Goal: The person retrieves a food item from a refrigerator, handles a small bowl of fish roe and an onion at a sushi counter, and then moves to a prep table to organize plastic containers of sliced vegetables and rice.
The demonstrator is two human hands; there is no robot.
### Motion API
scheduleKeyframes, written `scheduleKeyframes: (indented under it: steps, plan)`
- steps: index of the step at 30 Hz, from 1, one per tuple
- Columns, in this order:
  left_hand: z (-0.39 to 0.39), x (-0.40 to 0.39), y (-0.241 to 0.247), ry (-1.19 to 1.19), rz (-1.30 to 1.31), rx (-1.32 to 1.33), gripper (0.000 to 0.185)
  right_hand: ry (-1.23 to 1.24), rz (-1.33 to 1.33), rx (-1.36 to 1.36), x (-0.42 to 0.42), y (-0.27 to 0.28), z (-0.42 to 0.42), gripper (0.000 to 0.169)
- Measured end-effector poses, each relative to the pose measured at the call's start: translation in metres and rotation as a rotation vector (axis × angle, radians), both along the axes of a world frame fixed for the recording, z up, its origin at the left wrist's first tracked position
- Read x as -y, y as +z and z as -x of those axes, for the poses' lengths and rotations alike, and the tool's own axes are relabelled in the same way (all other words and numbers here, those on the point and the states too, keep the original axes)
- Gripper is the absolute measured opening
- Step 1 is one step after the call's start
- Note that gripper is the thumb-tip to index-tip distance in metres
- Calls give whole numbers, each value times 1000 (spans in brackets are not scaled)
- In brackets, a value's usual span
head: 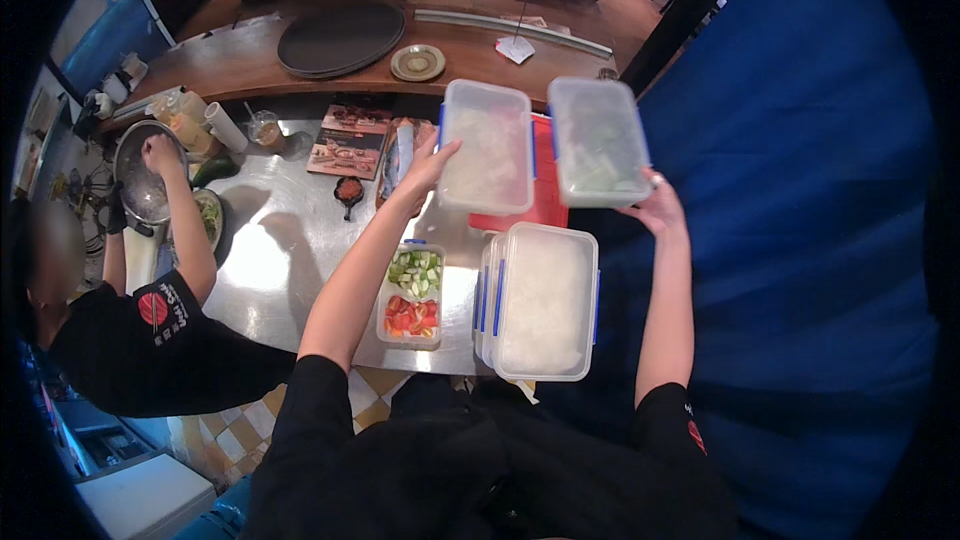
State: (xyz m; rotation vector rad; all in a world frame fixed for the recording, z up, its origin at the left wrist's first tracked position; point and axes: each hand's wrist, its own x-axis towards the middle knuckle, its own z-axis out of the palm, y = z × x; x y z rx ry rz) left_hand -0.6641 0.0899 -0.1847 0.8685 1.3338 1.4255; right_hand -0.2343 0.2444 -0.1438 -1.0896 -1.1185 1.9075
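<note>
My left hand [429,171] grips the left side of a lidded plastic container [487,150] with blue clips and pale contents. My right hand [661,202] holds the lower right corner of another lidded container [600,142], which shows green contents through its cloudy lid. Below both, nearer my body, stands a stack of lidded containers [549,300], the top one whitish. An uncovered container [409,343] left of the stack holds chopped green vegetables [415,272] and cut tomatoes [411,316]. A red board or tray [551,195] lies partly hidden behind the held containers.
At the left, a co-worker's hand [161,154] reaches into a metal bowl [124,165]. A small black pan [349,191], a printed menu [349,142] and an iced drink [267,133] stand on the steel counter [322,255]. Round trays [341,37] lie on the wooden ledge; a blue curtain [795,240] hangs at right.
</note>
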Motion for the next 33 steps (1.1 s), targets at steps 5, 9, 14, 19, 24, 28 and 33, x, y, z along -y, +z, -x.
scheduleKeyframes:
  steps: [5,9,14,19,24,28,33]
  plan:
    - [-42,-59,-13,51,52,-569,74,-125,-136,-220,67,71,-20,55]
    - [-63,-83,-38,195,234,-595,63,-178,-109,-249,114,92,-22,58]
    - [-69,-74,-39,351,230,-498,61,-158,-75,-285,171,82,-13,59]
    - [-67,6,-31,401,-81,-342,64,-134,-39,-409,215,70,-18,59]
    - [-132,184,-15,-66,-5,-439,94,-44,25,-412,213,75,-2,57]
    - [-154,239,-2,-24,75,-467,104,-46,70,-304,173,82,53,53]
    - [-162,246,-12,38,27,-390,97,-25,35,-130,110,61,102,54]
